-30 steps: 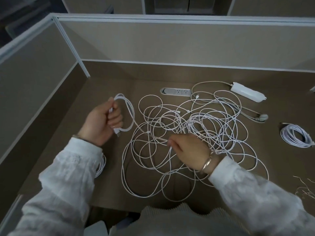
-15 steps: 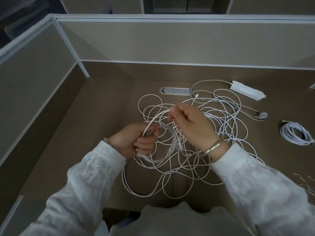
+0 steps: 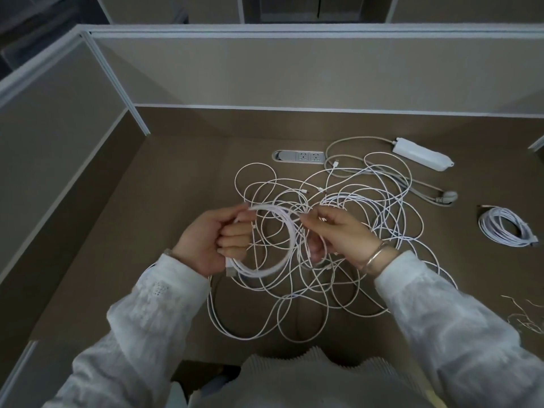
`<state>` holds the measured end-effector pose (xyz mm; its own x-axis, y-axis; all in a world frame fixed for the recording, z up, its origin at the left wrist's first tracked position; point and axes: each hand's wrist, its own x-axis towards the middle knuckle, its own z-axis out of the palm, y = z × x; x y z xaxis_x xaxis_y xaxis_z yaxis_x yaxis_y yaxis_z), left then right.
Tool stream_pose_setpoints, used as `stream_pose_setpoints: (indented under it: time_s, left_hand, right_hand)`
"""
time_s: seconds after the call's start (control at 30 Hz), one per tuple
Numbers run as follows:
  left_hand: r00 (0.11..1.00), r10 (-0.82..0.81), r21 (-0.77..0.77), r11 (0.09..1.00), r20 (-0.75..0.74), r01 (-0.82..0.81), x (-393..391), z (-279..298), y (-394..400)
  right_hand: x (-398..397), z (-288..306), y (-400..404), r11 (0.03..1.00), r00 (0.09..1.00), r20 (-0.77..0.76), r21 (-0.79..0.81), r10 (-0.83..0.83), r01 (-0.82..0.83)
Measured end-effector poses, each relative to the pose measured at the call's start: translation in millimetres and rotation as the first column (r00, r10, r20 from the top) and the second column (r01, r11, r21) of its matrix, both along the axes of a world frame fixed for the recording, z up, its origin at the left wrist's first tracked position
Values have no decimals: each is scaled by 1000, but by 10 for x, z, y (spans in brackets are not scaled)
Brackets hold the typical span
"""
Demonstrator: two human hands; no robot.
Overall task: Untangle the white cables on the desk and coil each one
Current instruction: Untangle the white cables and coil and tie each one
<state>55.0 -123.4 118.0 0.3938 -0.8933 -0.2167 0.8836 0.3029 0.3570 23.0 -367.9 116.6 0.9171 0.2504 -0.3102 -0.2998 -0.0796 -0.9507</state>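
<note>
1. The brown flat desk (image 3: 182,201) is walled by beige cubicle partitions (image 3: 294,72) at nine and twelve o'clock.
2. A loose tangle of thin white cables (image 3: 353,207) sprawls over the desk's centre, running from the middle out toward six o'clock.
3. The left hand (image 3: 215,240), at about nine o'clock of the tangle, has its fingers clenched round a partly wound round coil of white cable (image 3: 282,254), held above the tangle.
4. The right hand (image 3: 338,234), at the coil's three o'clock side, pinches a strand of that coil between curled fingers.
5. A finished bundle of white cable (image 3: 506,228) lies at three o'clock, well apart from the tangle.
6. A white oblong power adapter (image 3: 421,154) lies at one o'clock.
7. A silver recessed socket strip (image 3: 298,156) sits at twelve o'clock.
</note>
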Motion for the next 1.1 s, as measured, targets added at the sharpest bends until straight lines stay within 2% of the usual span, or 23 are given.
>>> stream_pose_setpoints:
  time_s: [0.1,0.27,0.43,0.5,0.53,0.63,0.73,0.83,0.9,1.0,1.1]
  left_hand:
    - [994,107,-95,990,-1,-107,98,3,201]
    - [941,338,-157,931,35,-329,246,101,638]
    - [904,428,-198,886,3,-419,395,100,1002]
    - [872,489,-143,863,-2,-484,372,44,914]
    - [829,559,-64,828,13,-557,346,30,827]
    - [694,678,218,659,241,-720,254,56,494]
    - [716,613,331,635,334,-698,216,30,189]
    - [745,561,462,587,361,-665,169,-9,-44]
    - [788,499,510,603,360,-614,112,-34,-179]
    - [884,247,570,689,397,-448,15,-54,-303]
    - [914,16,643,705,406,-298,-98,-14,-366]
  right_hand:
    - [2,-181,-96,985,987,115,-144,113,-96]
    - [-8,-629,-275,900,973,138,-421,187,-114]
    - [-85,-807,-483,947,987,161,-314,-12,63]
    - [-91,-780,-441,923,975,213,-361,-57,132]
    - [-104,-748,-393,901,970,237,-409,-47,143]
    - [-172,-559,-190,807,941,298,-589,158,51]
    - [-231,-292,40,727,873,357,-687,332,5]
    - [-258,-31,239,716,829,370,-696,419,-52]
    - [-256,73,331,708,807,390,-704,443,-48]
    - [-203,148,382,695,793,449,-718,412,45]
    - [-137,180,351,728,781,541,-664,312,169]
